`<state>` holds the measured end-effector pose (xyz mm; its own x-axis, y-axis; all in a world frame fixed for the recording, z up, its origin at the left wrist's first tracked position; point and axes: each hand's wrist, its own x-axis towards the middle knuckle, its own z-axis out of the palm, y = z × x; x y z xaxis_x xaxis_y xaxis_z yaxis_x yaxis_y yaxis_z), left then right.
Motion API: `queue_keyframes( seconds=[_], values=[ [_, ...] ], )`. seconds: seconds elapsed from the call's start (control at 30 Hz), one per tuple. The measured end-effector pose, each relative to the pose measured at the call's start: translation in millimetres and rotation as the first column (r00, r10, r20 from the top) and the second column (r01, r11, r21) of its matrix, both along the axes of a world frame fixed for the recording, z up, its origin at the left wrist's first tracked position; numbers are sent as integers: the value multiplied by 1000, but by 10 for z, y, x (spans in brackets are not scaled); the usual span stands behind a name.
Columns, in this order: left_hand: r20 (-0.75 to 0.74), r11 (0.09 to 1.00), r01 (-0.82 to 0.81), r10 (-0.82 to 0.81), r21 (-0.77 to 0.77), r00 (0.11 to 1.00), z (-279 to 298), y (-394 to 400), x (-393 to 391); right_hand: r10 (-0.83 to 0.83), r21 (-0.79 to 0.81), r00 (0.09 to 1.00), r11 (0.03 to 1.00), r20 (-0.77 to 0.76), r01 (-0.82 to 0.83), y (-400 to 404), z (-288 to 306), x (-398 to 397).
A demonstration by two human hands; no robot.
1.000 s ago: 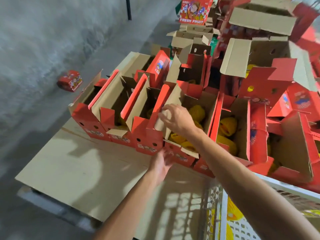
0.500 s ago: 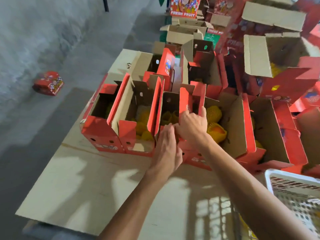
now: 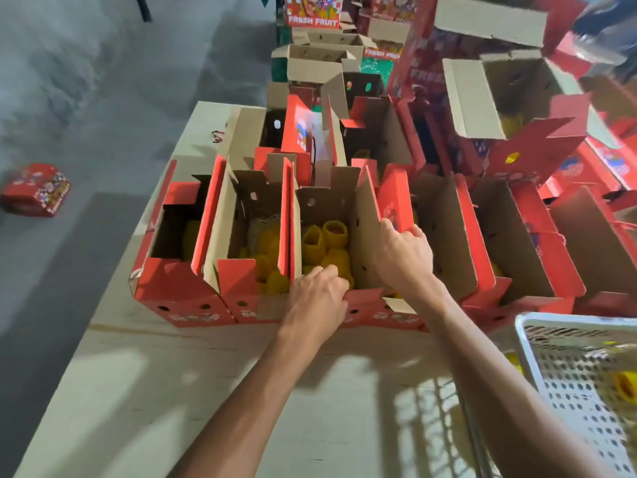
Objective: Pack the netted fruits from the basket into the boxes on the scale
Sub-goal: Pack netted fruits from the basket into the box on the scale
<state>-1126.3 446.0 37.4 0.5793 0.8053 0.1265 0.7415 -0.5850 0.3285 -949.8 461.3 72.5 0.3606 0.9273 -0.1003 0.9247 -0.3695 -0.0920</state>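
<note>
A row of open red fruit boxes stands on a cardboard-covered platform [image 3: 144,381]. The middle box [image 3: 365,246] holds several fruits in yellow foam nets [image 3: 327,243]. My left hand [image 3: 315,298] grips this box's near front edge, fingers curled over it beside the fruits. My right hand [image 3: 405,251] grips the red side flap [image 3: 396,201] on the box's right wall. A white perforated basket [image 3: 579,384] sits at the lower right, with a netted fruit [image 3: 624,386] showing inside.
Two more open boxes with yellow fruits [image 3: 265,267] stand to the left, others to the right [image 3: 517,243]. Stacks of red and brown cartons [image 3: 499,98] crowd the back. A closed red box [image 3: 36,189] lies on the grey floor at the left.
My left hand has come up from the cardboard to the middle box's front edge. My right hand slid along the flap to the box's right wall. The view shifted right, towards the basket.
</note>
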Motion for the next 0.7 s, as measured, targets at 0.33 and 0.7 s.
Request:
queue_keyframes(
  seconds=[0.33,0.7],
  values=[
    [107,998,47,-51,36,993,-63,-397,-194,33,-76,999,997,7,-32,-404,7,-45],
    [139,996,-66,56,66,989,-203,-603,-185,-17,-43,996,999,91,21,-413,-105,-173]
  ],
)
